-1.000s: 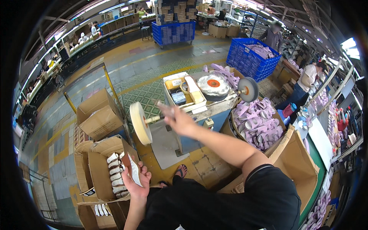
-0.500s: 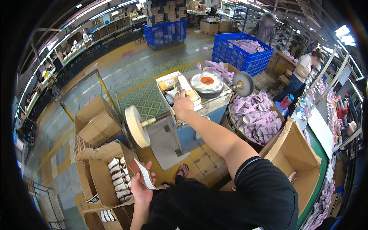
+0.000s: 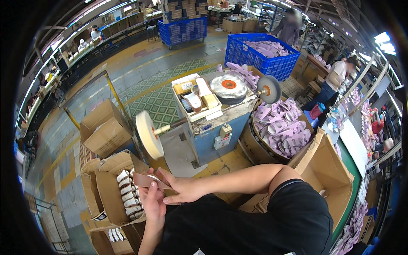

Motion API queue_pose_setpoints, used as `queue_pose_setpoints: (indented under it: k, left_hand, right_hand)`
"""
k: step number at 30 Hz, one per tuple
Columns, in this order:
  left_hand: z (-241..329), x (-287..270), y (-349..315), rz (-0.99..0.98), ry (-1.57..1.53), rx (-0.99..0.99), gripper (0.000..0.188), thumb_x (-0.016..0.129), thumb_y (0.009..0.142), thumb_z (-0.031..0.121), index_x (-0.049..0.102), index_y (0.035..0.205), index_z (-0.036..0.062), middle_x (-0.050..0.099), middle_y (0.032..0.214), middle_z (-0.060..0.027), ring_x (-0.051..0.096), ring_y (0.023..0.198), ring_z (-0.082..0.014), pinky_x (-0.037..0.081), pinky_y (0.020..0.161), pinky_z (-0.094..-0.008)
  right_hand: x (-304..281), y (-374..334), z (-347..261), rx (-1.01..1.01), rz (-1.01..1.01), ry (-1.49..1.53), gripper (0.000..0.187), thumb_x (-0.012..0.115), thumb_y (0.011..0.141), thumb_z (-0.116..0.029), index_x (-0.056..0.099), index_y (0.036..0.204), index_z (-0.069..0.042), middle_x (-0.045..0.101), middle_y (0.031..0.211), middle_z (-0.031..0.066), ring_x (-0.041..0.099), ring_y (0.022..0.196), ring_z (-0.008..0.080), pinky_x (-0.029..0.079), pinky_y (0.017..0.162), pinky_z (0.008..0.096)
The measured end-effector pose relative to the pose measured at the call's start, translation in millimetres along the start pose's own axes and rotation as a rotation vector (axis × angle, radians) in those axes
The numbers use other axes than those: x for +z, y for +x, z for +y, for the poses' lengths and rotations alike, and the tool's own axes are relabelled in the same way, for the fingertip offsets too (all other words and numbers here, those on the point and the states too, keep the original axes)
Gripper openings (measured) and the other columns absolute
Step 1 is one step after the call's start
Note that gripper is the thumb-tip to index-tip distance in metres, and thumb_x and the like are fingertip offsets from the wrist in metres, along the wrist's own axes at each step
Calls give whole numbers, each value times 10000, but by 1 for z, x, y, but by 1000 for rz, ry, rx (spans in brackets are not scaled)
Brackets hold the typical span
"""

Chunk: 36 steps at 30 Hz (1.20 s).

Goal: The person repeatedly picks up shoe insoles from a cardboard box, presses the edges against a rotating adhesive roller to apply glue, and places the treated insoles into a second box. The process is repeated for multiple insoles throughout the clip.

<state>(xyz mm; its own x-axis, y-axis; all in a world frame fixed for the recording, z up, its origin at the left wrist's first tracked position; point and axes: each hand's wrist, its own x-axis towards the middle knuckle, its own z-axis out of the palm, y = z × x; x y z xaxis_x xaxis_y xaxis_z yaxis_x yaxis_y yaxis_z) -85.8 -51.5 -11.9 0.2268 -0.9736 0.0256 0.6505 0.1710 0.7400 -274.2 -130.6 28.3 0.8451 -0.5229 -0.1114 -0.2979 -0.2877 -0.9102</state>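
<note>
A brown shoe sole (image 3: 143, 180) with a pale inner face is held low in front of my body. My left hand (image 3: 154, 205) grips it from below, fingers behind it. Across from it, my right hand (image 3: 183, 189) has its fingers on the sole's right end, thumb pointing toward my left palm. Beyond the hands, a blue machine stand (image 3: 208, 146) carries a white polishing wheel (image 3: 147, 134) on its left shaft and a grey wheel (image 3: 269, 89) on its right. On top sits a shallow tray (image 3: 207, 114) with a white-faced sole (image 3: 204, 86) and another brown-edged one (image 3: 192, 102).
An open carton (image 3: 111, 199) of white soles stands left of my hands; another brown carton (image 3: 105, 129) is behind it. A bin (image 3: 267, 152) of lilac sandals (image 3: 282, 127) is right of the machine, near an open carton (image 3: 327, 187). People work farther off.
My right hand has come back from the tray to the sole in my left hand. The sole has turned and sits higher, and the tray's contents are now uncovered.
</note>
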Motion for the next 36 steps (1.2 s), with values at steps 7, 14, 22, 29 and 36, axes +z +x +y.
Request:
queue_pose_setpoints:
  k: [7,14,22,29,36]
  left_hand:
    - [3,-9,-8,46,120,110,719,825,1083,266,429,1666,125,553,1672,-189,578,1533,-391,508,1248,-586]
    - [27,2,-7,-74,160,61,641,794,1059,228,500,1602,55,573,1648,-240,653,1437,-343,592,1155,-531]
    - [45,37,-2,-215,290,-87,775,841,1010,274,490,1644,1,648,1535,-202,703,1369,-348,649,1057,-477]
    - [48,54,16,-274,143,-101,633,739,1145,383,494,1560,-28,726,1432,-228,784,1238,-368,650,1054,-475]
    - [44,63,11,-262,149,-87,697,766,1122,434,476,1564,-21,701,1470,-223,778,1246,-370,646,1060,-476]
  right_hand:
    - [-30,-8,-5,118,-15,80,453,654,1158,-296,606,1469,30,767,1222,301,752,1164,464,587,964,536]
    - [-67,-32,-24,-83,76,-376,381,704,1115,-300,689,1397,-45,758,1182,251,739,1102,485,574,980,569]
    - [-95,-60,-29,-419,301,-648,408,812,995,-200,747,1378,-77,757,1205,170,739,1091,428,613,956,524]
    - [-99,-64,-31,-120,511,-210,170,832,1052,-115,834,1165,12,820,1185,136,747,916,218,586,799,349]
    - [-98,-65,-27,-239,556,-183,171,820,1057,-107,852,1197,-13,821,1145,108,662,787,163,538,708,310]
